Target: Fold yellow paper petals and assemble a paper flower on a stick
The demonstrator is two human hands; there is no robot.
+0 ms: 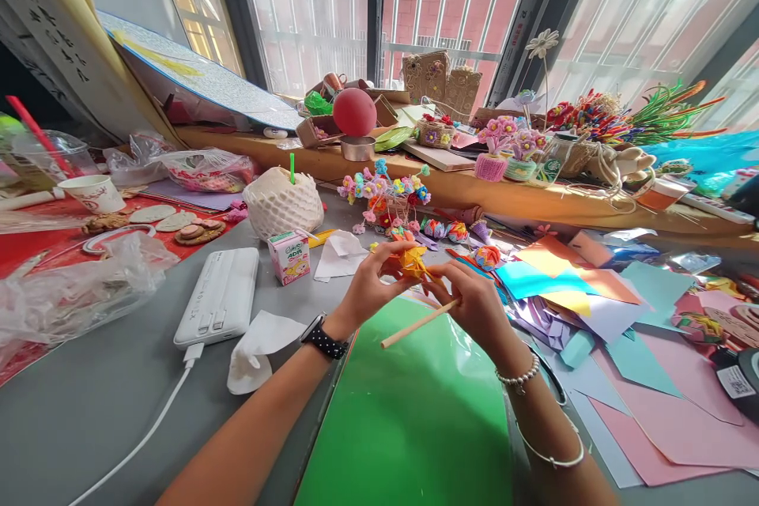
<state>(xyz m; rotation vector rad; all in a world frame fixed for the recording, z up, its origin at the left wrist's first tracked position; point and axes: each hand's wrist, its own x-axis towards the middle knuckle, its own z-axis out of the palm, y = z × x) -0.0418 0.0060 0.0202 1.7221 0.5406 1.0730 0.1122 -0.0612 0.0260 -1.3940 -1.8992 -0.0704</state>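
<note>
My left hand (375, 282) pinches a small folded yellow paper piece (413, 259), flower-like with pointed tips, between thumb and fingers. At its right side, the fingertips of my right hand (476, 302) meet the same paper. A thin wooden stick (415, 326) is also gripped in my right hand, its free end slanting down to the left. Both hands are raised above a smooth green board (409, 419). Parts of the yellow paper are hidden behind the fingers.
Coloured paper sheets (664, 403) spread over the right side. To the left are a white power bank (218, 294) with a cable, crumpled tissue (261, 348), a small drink carton (289, 257) and a coconut (283, 204). Crocheted flowers (385, 194) stand behind my hands.
</note>
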